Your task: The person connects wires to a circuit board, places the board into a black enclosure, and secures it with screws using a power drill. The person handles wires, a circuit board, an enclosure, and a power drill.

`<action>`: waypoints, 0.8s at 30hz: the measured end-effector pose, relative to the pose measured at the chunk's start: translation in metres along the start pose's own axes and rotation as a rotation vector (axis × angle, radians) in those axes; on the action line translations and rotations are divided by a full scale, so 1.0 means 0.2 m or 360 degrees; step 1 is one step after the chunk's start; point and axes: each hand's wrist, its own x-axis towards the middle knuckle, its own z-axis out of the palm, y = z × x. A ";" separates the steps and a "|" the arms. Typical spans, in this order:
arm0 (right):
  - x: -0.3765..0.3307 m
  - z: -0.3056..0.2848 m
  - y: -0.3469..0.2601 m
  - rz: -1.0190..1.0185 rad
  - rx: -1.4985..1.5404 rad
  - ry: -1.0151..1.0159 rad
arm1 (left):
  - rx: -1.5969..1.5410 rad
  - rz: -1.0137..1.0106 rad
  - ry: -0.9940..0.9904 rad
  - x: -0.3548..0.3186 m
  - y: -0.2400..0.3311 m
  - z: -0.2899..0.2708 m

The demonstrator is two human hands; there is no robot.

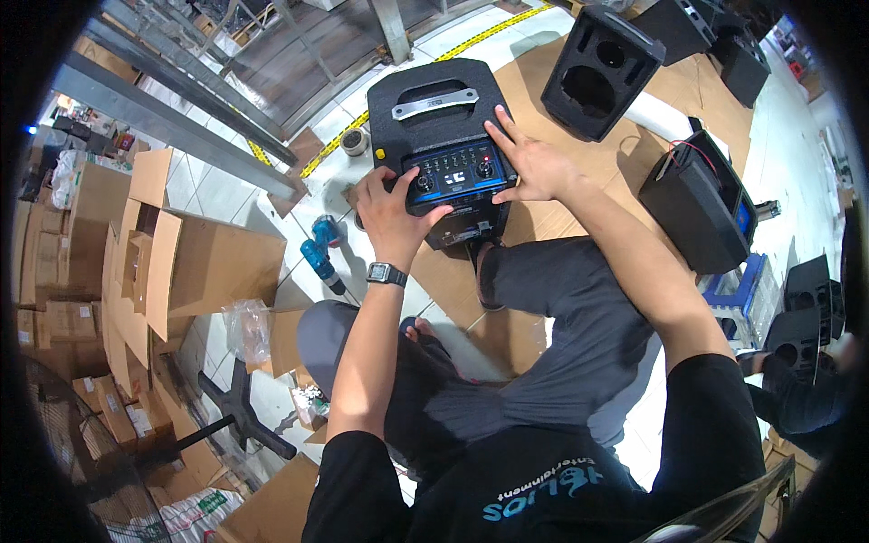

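Black plastic, the speaker (pixel 442 134) sits under the wide-spread fingers of my left hand (pixel 391 210) and right hand (pixel 540 168), where, I judge, a careless slide could knock the control panel (pixel 455 163) between them off its settings.

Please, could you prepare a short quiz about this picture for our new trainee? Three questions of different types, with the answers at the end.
1. Which kind of tool lies to the left of the black speaker?

2. True or false: the watch is worn on the right wrist.

3. Which thing is between the left hand and the right hand?
A) a cup
B) a control panel
C) a hammer

Key:
1. A blue and dark drill.
2. False; it is on the left wrist.
3. B
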 end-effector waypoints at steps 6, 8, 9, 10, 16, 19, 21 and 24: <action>0.00 0.00 -0.01 0.0010 -0.0046 0.0009 | -0.0004 0.0008 -0.0002 0.00 0.00 0.01; 0.01 0.02 0.00 -0.0022 -0.0015 0.0054 | 0.0002 0.0008 -0.0006 0.00 0.00 0.00; 0.01 0.03 0.01 -0.0037 0.0015 0.0073 | 0.0009 0.0012 -0.0003 0.00 -0.01 0.01; 0.01 0.04 0.01 -0.0031 0.0041 0.0076 | 0.0016 0.0015 -0.0002 -0.01 -0.01 0.01; 0.01 0.05 0.03 -0.0003 0.0053 0.0082 | -0.0022 0.0039 0.0037 -0.01 -0.01 0.01; 0.01 0.04 0.02 0.0021 0.0037 0.0075 | -0.0085 -0.0002 -0.0009 0.00 0.00 0.00; 0.01 0.04 0.01 0.0004 0.0047 0.0105 | -0.0078 -0.0015 -0.0029 0.00 0.00 -0.01; 0.01 0.03 0.00 0.0043 -0.0003 0.0060 | -0.0079 -0.0049 -0.0064 0.00 0.02 -0.02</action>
